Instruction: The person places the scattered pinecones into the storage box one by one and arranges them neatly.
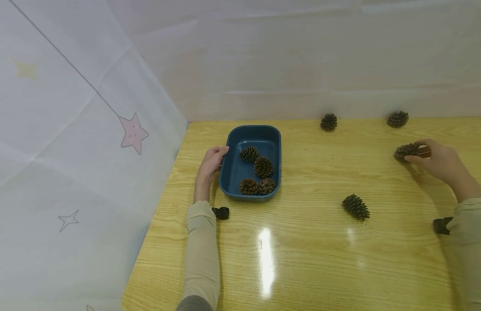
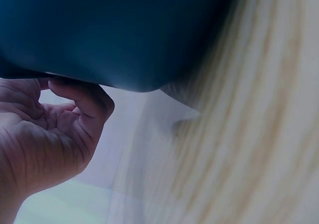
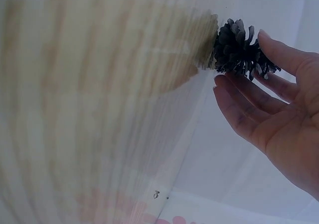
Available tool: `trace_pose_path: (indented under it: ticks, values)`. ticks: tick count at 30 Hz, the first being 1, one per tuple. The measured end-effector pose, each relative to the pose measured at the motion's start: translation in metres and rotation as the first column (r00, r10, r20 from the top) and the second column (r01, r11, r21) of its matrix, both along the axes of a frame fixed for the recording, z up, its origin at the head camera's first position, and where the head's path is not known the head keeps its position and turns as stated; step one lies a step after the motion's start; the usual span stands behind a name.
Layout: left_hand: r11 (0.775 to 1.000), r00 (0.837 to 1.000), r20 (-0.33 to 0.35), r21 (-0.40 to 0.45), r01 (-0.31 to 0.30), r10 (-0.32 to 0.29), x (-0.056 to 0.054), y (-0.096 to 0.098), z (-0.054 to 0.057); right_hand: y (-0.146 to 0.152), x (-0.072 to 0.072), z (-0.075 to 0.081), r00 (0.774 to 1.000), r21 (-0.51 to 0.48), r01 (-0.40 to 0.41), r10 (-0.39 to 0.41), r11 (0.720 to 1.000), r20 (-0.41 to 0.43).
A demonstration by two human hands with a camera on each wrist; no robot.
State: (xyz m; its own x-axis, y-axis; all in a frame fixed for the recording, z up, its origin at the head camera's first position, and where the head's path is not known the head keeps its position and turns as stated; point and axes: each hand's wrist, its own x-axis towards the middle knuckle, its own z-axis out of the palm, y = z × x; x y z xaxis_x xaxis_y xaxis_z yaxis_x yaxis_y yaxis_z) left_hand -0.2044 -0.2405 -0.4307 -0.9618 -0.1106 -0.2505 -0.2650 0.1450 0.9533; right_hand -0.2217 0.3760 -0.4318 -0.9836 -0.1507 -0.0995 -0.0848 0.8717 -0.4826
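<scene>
Right hand (image 1: 442,160): fingers (image 3: 241,109) pinch a pinecone (image 1: 405,151) at the counter (image 1: 302,242)'s right; long axis roughly sideways, tip end cannot be told. Left hand (image 1: 211,164): fingers grip the blue tray (image 1: 230,178)'s left rim.

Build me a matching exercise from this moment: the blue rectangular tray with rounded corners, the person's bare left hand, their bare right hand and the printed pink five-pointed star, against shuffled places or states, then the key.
Things:
1. Blue rectangular tray with rounded corners
2. Bare left hand
3. Bare right hand
4. Printed pink five-pointed star

Places or states:
A. Thumb and fingers around a single scaly brown pine cone
B. On the creased white backdrop
C. Contains four pine cones
D. Grips the tray's side

Pairs: 1-C, 2-D, 3-A, 4-B.
</scene>
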Motion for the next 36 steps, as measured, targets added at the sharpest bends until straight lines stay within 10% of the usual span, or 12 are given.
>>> trace_pose_path:
  ticks: [36]
  values:
    - [1.000,1.000,-0.015,-0.004,-0.009,0.009,0.0015,0.0002,-0.0009,-0.0023,0.0028,0.0087,0.995,0.036,0.038,-0.035,0.999,-0.089]
